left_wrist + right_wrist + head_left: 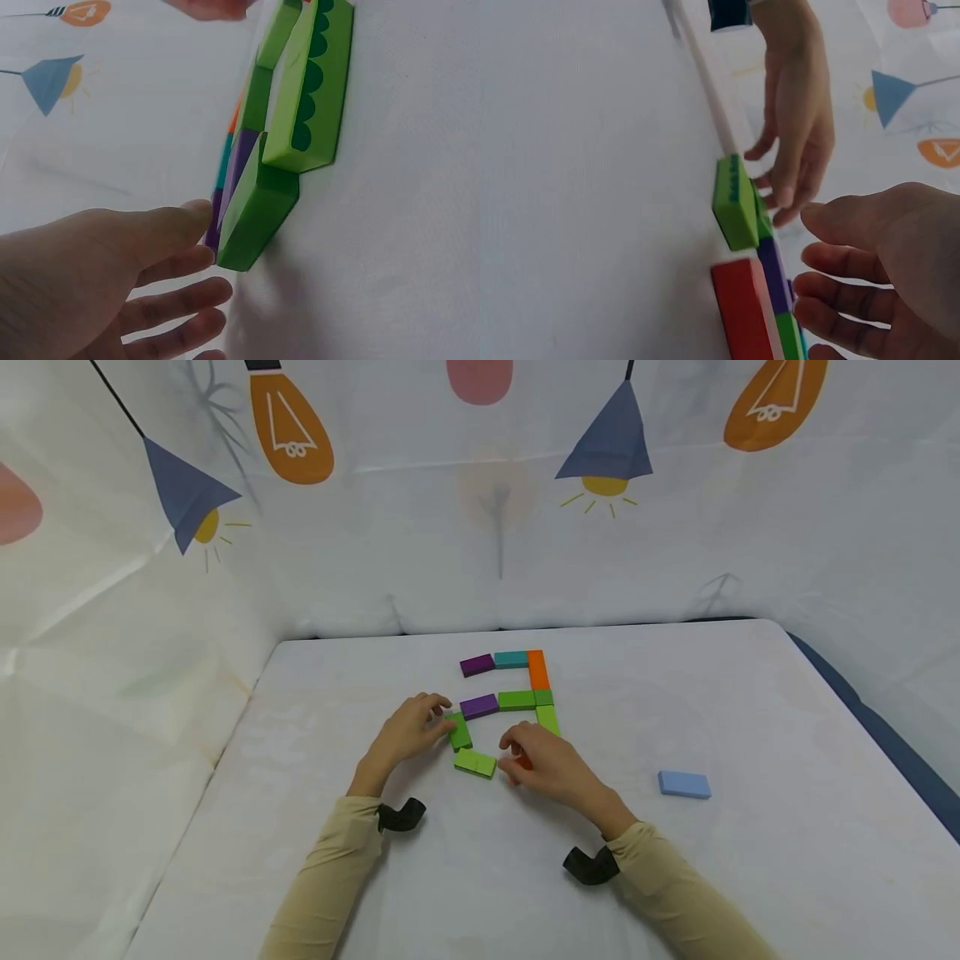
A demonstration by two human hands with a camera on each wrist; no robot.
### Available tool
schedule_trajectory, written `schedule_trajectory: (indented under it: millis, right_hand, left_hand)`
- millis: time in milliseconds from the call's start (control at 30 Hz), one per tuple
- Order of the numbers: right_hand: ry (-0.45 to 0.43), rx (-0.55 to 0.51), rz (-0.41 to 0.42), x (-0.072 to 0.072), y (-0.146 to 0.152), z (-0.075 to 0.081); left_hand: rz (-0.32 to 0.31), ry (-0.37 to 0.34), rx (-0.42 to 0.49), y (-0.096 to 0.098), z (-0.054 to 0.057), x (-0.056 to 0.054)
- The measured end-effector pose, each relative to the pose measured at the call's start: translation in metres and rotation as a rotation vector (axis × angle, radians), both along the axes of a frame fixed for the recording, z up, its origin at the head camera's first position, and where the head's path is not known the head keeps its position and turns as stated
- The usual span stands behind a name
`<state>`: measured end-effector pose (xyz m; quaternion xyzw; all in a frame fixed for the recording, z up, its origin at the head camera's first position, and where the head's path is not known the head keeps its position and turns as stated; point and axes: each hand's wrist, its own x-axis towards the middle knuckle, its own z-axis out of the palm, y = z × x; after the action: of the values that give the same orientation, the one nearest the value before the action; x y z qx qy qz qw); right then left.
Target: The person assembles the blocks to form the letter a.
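Several coloured wooden blocks form a figure on the white table. My left hand point(408, 727), fingers loosely spread, is at its left side, thumb tip right at a green block point(460, 732). Just in front of that lies a light green block point(476, 763) with a scalloped dark green edge, seen in the left wrist view. Over the right front of the figure is my right hand point(555, 764), its fingers relaxed and slightly bent. A red block point(744, 311) lies beside its fingers, mostly hidden by the hand in the head view.
Behind the hands are a purple block point(480, 706), a green block point(517, 700), an orange block point(538, 669), a teal block point(512, 659) and a dark purple block point(477, 665). A light blue block point(684, 784) lies apart at the right. A printed white curtain point(420, 552) hangs behind the table.
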<state>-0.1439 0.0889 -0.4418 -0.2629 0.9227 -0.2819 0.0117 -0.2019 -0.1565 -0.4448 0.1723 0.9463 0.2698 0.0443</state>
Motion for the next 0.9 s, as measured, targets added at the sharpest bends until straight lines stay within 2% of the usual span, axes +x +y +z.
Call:
schedule_trajectory:
  millis: [200,400,900]
  right_hand:
    - [0.112,0.054,0.024,0.001,-0.015,-0.008]
    - [0.187,0.078,0.007,0.003,-0.024,-0.015]
    - [0.202,0.141,0.006,0.007,-0.029,-0.022]
  left_hand:
    - [0.016,-0.012,0.019,0.001,-0.004,-0.002]
    - [0.005,-0.022,0.015,0.002,-0.004,-0.001]
    - [-0.019,-0.006,-0.001,0.003,-0.004,-0.002]
